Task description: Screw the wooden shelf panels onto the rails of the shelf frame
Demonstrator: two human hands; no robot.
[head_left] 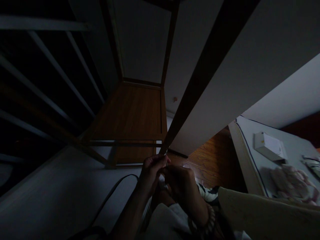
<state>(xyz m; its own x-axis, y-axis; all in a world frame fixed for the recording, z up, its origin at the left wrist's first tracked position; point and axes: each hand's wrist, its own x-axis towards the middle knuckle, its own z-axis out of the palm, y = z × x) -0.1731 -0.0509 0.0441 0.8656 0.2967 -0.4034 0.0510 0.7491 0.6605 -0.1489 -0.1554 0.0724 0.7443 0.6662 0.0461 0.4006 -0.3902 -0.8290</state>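
Note:
The scene is very dark. My left hand (152, 170) and my right hand (180, 181) are closed together low in the middle, at the foot of a dark wooden post (200, 76) that rises to the upper right. The fingers pinch something small and thin at the post's lower end; I cannot make out what it is. A beaded bracelet (208, 221) sits on my right wrist.
A wooden frame with slats (55, 76) stands at the left over a brown wooden floor (132, 113). A black cable (112, 193) curves across the grey surface. At the right lies a mattress (295, 156) with a white box (270, 145) and pink cloth (290, 180). A pale board (270, 213) lies lower right.

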